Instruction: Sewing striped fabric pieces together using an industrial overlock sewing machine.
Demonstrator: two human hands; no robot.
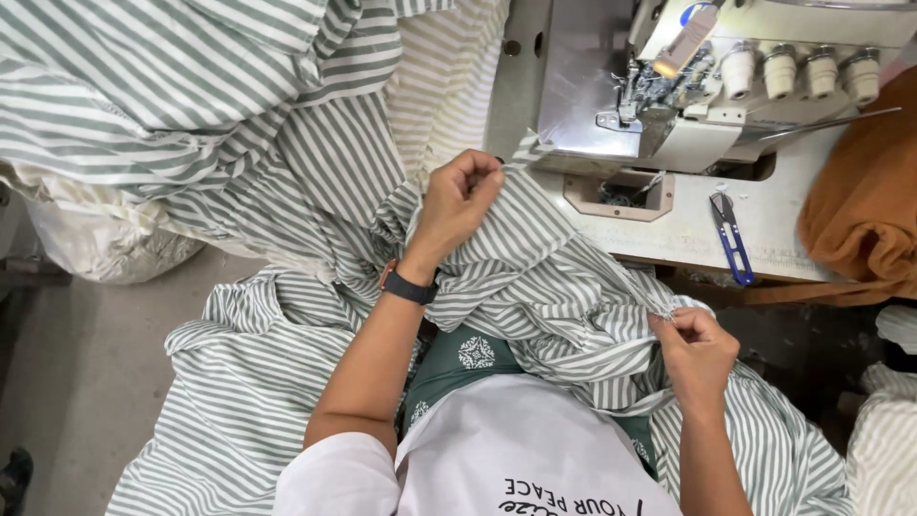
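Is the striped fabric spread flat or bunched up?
Bunched: the striped fabric lies in folds over the lap, pinched by the left hand and right hand.

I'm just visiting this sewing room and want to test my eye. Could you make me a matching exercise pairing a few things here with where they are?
Things:
1. small blue-handled thread snips
2. rust-orange cloth
3. dark wristband
4. green-and-white striped fabric

Places:
A. pinched in both hands
B. lying on the white machine table
C. on the left hand's wrist
D. heaped at the table's right edge

Pairs: 1-B, 2-D, 3-C, 4-A. The right hand pinches the fabric's edge nearer the body.
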